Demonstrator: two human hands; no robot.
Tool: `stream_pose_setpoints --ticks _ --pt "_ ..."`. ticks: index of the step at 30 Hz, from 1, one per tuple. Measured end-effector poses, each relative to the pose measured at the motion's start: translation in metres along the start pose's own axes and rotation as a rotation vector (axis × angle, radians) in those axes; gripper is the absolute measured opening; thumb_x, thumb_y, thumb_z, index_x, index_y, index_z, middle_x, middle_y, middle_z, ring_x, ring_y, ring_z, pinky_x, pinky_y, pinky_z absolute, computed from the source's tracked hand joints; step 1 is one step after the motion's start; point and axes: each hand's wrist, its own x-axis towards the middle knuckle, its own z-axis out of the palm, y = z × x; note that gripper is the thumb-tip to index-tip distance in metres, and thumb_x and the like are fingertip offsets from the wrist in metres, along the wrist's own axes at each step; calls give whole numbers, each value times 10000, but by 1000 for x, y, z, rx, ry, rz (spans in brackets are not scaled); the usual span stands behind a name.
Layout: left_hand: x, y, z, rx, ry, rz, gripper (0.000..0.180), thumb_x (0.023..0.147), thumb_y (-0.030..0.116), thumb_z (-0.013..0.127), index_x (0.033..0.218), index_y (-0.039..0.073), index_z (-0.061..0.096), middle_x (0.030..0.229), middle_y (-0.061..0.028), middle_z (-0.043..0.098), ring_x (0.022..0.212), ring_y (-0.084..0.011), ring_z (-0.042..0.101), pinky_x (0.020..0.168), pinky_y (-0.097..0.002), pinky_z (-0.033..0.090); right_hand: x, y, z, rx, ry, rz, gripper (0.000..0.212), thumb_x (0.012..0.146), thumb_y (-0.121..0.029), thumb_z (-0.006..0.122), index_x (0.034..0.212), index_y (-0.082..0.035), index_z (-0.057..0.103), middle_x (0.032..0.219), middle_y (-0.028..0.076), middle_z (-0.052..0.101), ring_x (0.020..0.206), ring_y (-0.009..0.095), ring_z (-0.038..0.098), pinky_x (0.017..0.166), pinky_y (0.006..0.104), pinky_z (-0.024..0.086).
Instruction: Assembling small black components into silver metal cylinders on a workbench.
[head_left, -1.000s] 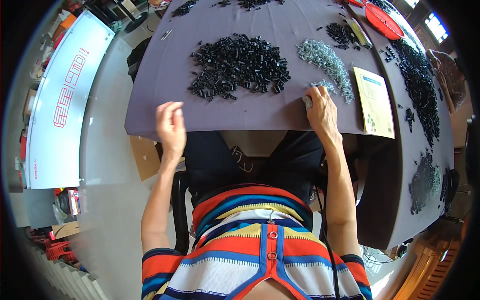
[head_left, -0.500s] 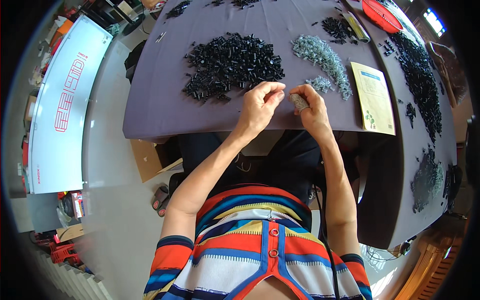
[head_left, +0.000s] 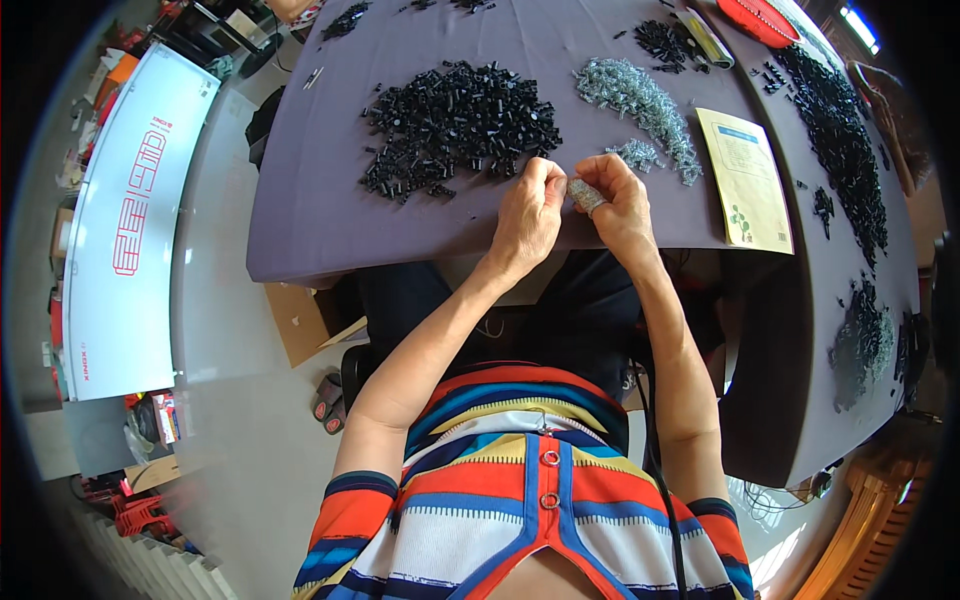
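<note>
Above the near edge of the purple-grey cloth, my two hands meet with their fingertips close together. My left hand (head_left: 528, 212) is closed in a pinch; whatever lies between its fingertips is too small to make out. My right hand (head_left: 622, 205) is closed too, its fingers curled toward the left one. A pale, speckled wrapping (head_left: 586, 195) covers what looks like its thumb. Any small piece in that hand is hidden. Just beyond the left hand spreads a large heap of short black plastic pieces (head_left: 455, 125). Small clear pieces (head_left: 640, 100) form a curved pile beyond the right hand.
To the right lies a yellow printed packet (head_left: 745, 185). Farther off are a smaller black pile (head_left: 668, 42) and a red basket (head_left: 760, 22). More black pieces (head_left: 835, 150) cover the right-hand table. A long white panel (head_left: 135, 220) stands on the left.
My hands have come closer together, and the fingertips now almost touch. The left fingers have drawn into a tighter pinch. The whole view has shifted slightly.
</note>
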Motion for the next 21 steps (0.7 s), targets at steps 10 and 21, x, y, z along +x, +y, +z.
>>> stream_pose_setpoints --ticks 10,21 --pt "6 -3 0 -195 77 -182 153 934 139 492 857 9 518 697 -5 509 642 -82 449 589 -245 394 -1 1 5 -154 70 -92 221 757 39 647 960 -21 580 842 87 659 761 180 647 683 294 507" --pt "0 -3 2 -141 60 -149 176 931 186 533 856 28 558 664 -7 519 623 -81 474 575 -254 405 2 -9 -3 -491 221 -421 288 700 86 586 961 -33 608 924 123 616 795 287 622 706 351 505"
